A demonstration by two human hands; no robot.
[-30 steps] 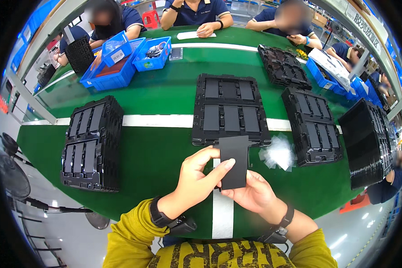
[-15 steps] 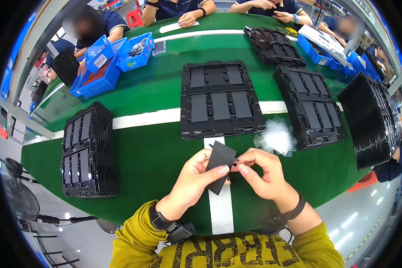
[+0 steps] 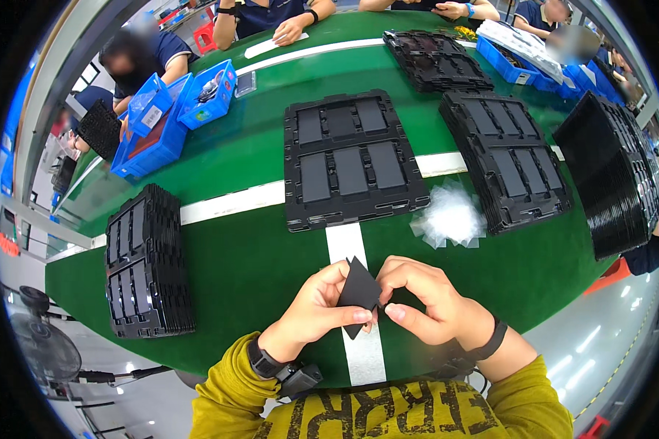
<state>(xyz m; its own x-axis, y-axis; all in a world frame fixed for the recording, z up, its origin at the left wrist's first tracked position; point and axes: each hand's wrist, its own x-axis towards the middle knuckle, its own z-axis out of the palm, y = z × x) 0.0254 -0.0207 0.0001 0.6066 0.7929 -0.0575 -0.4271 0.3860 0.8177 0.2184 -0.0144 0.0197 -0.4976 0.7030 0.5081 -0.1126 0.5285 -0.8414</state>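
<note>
Pinching thin matte black square panel (image 3: 359, 293) — left hand (image 3: 316, 313), right hand (image 3: 425, 300) both closed on edges, above green felt table (image 3: 256, 263).

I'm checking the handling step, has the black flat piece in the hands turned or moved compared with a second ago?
Yes. The black flat piece has turned from upright to corner-up and sits lower along the white stripe, farther from the black tray.

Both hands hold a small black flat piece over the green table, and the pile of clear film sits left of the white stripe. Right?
Not quite. In the head view the left hand and right hand do hold the small black flat piece over the green table, but the pile of clear film sits right of the white stripe, not left.
</note>
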